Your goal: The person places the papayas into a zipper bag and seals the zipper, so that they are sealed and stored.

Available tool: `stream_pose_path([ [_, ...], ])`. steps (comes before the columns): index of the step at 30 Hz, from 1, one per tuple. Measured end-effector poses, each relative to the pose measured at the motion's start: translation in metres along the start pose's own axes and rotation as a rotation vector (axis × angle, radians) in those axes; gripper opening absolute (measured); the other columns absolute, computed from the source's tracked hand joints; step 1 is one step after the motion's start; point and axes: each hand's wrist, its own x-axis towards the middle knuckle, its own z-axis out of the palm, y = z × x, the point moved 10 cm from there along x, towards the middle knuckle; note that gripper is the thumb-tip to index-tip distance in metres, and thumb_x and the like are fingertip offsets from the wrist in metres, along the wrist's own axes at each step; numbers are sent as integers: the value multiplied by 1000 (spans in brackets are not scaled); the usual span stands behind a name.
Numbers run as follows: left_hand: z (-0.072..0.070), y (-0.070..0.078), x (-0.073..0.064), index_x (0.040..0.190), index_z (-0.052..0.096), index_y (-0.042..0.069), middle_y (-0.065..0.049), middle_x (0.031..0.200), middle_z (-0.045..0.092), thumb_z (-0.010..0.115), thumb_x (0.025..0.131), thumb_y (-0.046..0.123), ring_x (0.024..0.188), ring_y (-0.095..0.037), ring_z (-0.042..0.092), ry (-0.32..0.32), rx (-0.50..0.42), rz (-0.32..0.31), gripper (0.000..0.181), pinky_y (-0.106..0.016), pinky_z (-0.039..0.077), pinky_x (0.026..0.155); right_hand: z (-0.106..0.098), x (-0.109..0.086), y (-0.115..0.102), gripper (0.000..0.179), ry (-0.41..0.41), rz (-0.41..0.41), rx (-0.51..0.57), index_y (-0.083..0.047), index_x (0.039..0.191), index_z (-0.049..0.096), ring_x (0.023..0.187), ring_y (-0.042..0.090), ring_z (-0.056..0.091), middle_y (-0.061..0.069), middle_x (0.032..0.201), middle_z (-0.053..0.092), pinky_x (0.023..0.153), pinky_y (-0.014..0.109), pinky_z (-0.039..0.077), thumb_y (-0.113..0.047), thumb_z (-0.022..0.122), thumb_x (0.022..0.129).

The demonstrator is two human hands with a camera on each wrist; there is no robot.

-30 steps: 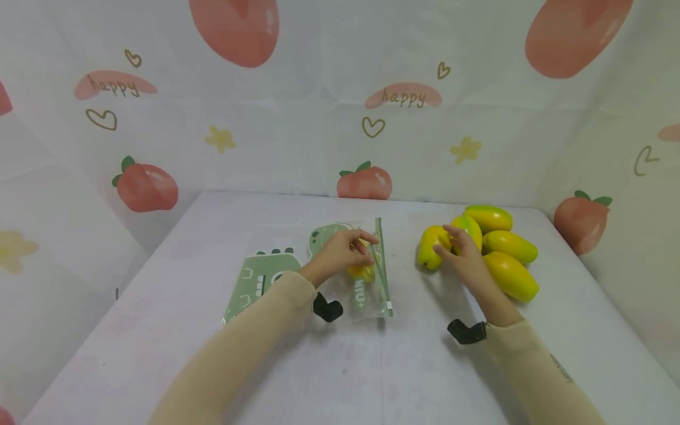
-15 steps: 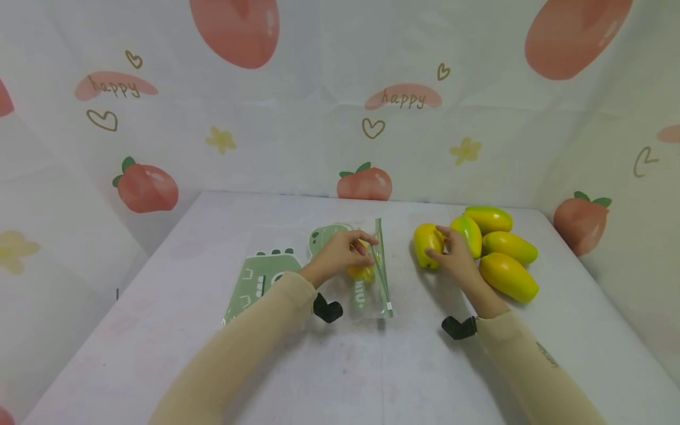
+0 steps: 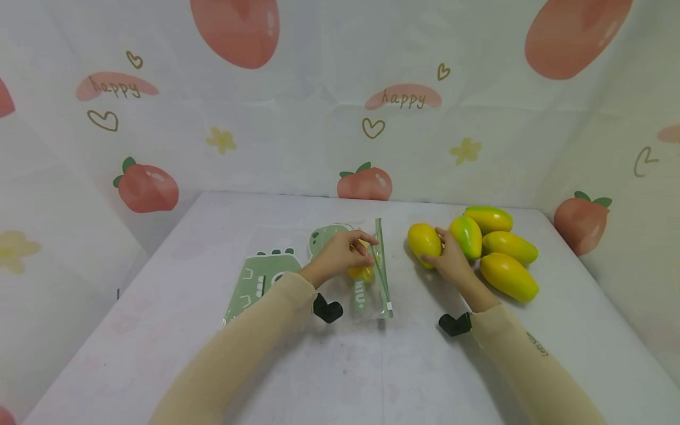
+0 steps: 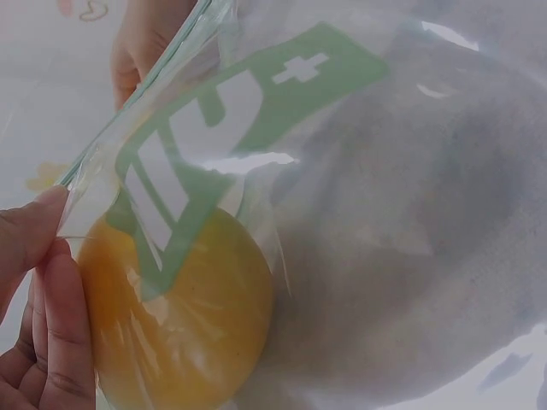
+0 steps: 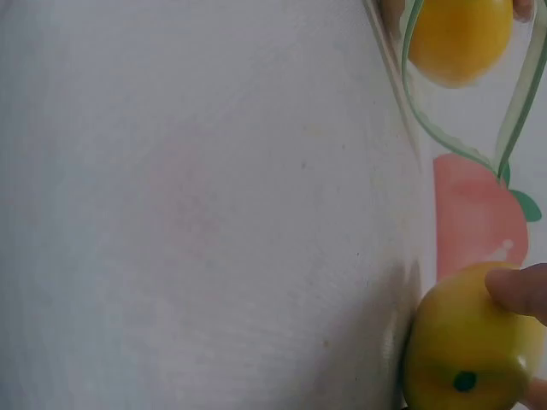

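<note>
The right hand (image 3: 450, 260) grips a yellow mango (image 3: 424, 244), its long axis running toward the far wall, just left of four piled mangoes (image 3: 496, 251). The left hand (image 3: 340, 252) pinches open the rim of a clear zip bag (image 3: 369, 292) lying lengthwise with one mango inside (image 3: 362, 271). Bare table (image 3: 372, 366) separates them.

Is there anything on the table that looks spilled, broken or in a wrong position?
Nothing stands out. The left hand holds the clear zip bag open with one mango inside, the right hand grips another mango, and four mangoes lie together, intact.
</note>
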Motion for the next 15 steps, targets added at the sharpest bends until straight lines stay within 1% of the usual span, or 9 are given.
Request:
stream_pose_path([
  [4, 0, 1, 0, 112, 70, 16, -4, 82, 60, 78, 80, 12, 70, -17, 55, -3, 2, 3, 33, -21, 45, 62, 1, 1, 4, 87, -18, 11, -14, 3, 152, 8, 139, 46, 25, 33, 152, 20, 114, 59, 19, -14, 67, 90],
  [8, 1, 0, 1, 110, 70, 18, -3, 83, 60, 79, 80, 12, 71, -17, 54, 1, -1, -6, 32, -21, 45, 62, 2, 1, 7, 89, -28, 28, -39, 0, 152, 6, 138, 45, 27, 32, 152, 21, 114, 60, 18, -15, 67, 90],
  [12, 1, -3, 3, 114, 69, 15, -4, 84, 60, 79, 80, 13, 72, -17, 54, -6, -3, -13, 35, -21, 45, 62, 3, 2, 8, 88, -27, 43, -48, 0, 153, 7, 137, 46, 28, 32, 152, 22, 113, 60, 19, -16, 67, 90],
  [15, 1, -3, 4, 117, 68, 12, -4, 84, 60, 78, 81, 13, 72, -18, 55, -12, 8, -1, 38, -21, 45, 63, 4, 1, 7, 86, -22, 39, -47, -1, 153, 9, 137, 46, 29, 32, 152, 23, 113, 60, 21, -17, 66, 91],
])
